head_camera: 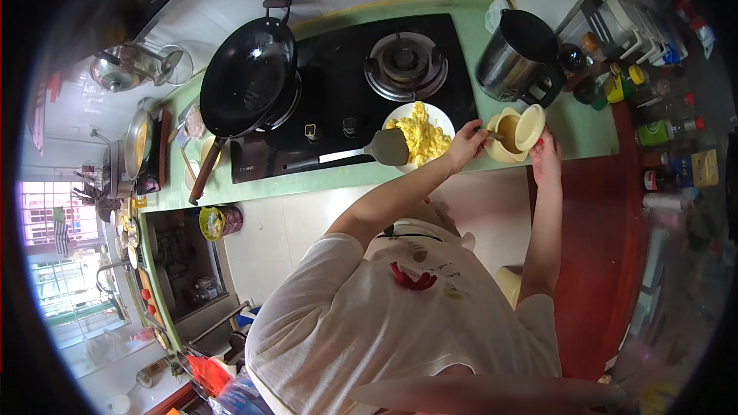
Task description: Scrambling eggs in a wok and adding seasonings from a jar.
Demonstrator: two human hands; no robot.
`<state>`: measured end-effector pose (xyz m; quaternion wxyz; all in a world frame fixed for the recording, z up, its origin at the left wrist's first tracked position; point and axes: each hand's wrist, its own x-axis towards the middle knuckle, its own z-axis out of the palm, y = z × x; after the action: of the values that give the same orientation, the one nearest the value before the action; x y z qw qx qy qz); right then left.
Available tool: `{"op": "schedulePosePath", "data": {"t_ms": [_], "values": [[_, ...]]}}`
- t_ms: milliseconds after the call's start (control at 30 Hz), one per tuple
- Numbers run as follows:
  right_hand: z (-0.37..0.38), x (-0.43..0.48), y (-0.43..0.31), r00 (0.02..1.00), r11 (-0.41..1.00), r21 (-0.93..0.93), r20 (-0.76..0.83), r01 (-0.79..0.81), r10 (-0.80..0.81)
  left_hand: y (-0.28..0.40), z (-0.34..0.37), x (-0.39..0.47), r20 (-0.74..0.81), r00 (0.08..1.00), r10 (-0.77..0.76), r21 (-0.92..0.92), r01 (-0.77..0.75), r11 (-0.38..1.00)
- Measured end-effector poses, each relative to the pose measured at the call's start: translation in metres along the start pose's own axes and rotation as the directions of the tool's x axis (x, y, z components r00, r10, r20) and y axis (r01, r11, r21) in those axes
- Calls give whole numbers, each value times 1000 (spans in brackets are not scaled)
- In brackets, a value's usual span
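Observation:
My left hand (468, 145) grips the handle of a small spoon (493, 135) whose end reaches into a cream-coloured lidded jar (503, 154) at the counter's front edge. With my right hand (545, 155) I hold the jar's round lid (530, 128), tilted beside the opening. Brownish contents show inside the jar. Left of it, a white plate (443, 119) of scrambled eggs (424, 137) sits partly over the hob's edge. A spatula (387, 147) lies with its grey-green blade on the plate's left rim and its handle over the hob.
A black wok (249, 78) stands on the left burner, its wooden handle (206, 172) jutting over the counter's front. The right burner (406, 63) is bare. A steel kettle (515, 57) stands behind the jar. Bottles (654, 132) crowd the far right; a frying pan (138, 141) stands far left.

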<state>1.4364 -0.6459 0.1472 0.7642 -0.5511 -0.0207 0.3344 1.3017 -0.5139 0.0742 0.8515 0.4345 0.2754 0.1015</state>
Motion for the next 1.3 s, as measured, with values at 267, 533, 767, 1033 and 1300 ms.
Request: {"op": "schedulePosePath", "data": {"t_ms": [267,533,767,1033,1300], "values": [[-48,-3,17,991,877,467,-16,-110,132,4,26,7,13,939,343,634,-273,724],[-70,-7,12,991,894,443,-74,-68,112,40,20,-2,477,745,466,824,-563,57],[-78,-12,16,992,902,424,-47,-83,113,14,13,17,24,965,260,658,-211,723],[-72,-16,7,993,878,475,-68,-54,98,12,1,9,-164,984,73,76,-61,995],[-91,7,17,994,835,550,-79,-18,73,41,0,-10,-158,985,73,-18,-77,997]]}}
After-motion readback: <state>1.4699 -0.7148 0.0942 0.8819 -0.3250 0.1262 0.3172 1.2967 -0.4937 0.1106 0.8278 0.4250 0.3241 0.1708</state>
